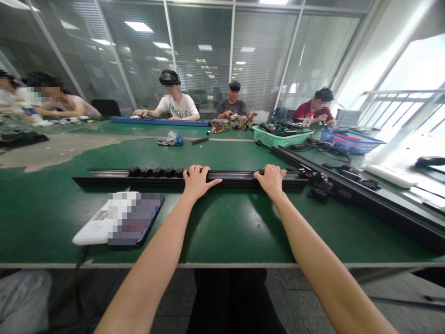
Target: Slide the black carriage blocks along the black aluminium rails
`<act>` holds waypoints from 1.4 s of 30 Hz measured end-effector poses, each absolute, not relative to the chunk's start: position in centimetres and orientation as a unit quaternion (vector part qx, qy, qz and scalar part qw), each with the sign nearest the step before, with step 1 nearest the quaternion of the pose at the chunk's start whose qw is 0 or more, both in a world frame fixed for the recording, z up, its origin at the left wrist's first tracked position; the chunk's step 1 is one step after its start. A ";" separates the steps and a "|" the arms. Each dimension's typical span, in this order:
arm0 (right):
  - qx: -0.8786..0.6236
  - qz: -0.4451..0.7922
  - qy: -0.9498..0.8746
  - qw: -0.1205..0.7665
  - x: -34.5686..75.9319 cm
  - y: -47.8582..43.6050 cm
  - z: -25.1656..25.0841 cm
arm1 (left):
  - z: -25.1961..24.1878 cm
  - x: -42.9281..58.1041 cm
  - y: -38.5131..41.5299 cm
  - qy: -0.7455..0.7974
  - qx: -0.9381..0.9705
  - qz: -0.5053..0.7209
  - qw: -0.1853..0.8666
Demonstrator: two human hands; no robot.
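Note:
A long black rail [236, 177] with a silver groove lies crosswise on the green table. Several small black socket-like modules [158, 172] sit in its groove, left of my left hand. My left hand [197, 182] is over the rail beside the last module, fingers curled over the far side and thumb stretched along the front. Toward the rail's right part, my right hand [272, 178] is closed from above, with the dark edge of a small black piece showing by its fingers. Its fingertips are partly hidden.
Another black rail [365, 204] slants along the right, with loose black modules [319, 194] near it. A phone [151, 222] and a white device [93, 227] lie front left. Behind are a green basket [283, 138], a blue basket [351, 144] and co-workers across the table.

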State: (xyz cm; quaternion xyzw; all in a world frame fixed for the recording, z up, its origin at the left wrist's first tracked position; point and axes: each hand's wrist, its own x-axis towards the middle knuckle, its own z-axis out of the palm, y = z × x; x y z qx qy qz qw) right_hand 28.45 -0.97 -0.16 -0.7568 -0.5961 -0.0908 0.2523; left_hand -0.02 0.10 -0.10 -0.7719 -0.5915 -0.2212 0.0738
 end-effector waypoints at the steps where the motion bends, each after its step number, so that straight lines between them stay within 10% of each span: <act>1: -0.757 -0.091 -0.596 0.252 28.5 -1.0 -0.1 | 0.0 0.0 0.1 -0.593 -0.772 -0.219 0.073; 42: -0.760 -0.076 -0.601 0.235 29.6 -1.3 0.3 | 0.2 0.1 -0.1 -0.595 -0.772 -0.213 0.065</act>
